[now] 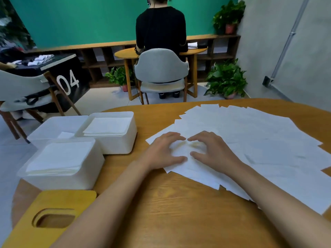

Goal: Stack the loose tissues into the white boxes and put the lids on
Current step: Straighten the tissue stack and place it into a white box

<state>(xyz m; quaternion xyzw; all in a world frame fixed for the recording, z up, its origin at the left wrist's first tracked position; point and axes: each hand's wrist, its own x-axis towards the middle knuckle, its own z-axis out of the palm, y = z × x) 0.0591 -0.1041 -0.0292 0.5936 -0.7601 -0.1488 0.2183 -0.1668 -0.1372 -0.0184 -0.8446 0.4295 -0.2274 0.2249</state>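
Left grip (165, 151) and right grip (211, 151) side by side on near-left part of tissues (259, 140) fanned over right of bench (170, 212). Both spread, fingers bent, tips pressing top sheet, thumbs facing. Near box (71, 181) and far box (118, 145) left of grips, apart, tissues stacked inside. Yellow lid (59, 208) flat at near-left edge

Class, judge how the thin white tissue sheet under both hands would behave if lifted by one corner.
Probably floppy: the thin white tissue sheet wrinkles between the left hand and right hand. Likely light and may drag overlapping loose tissues along.
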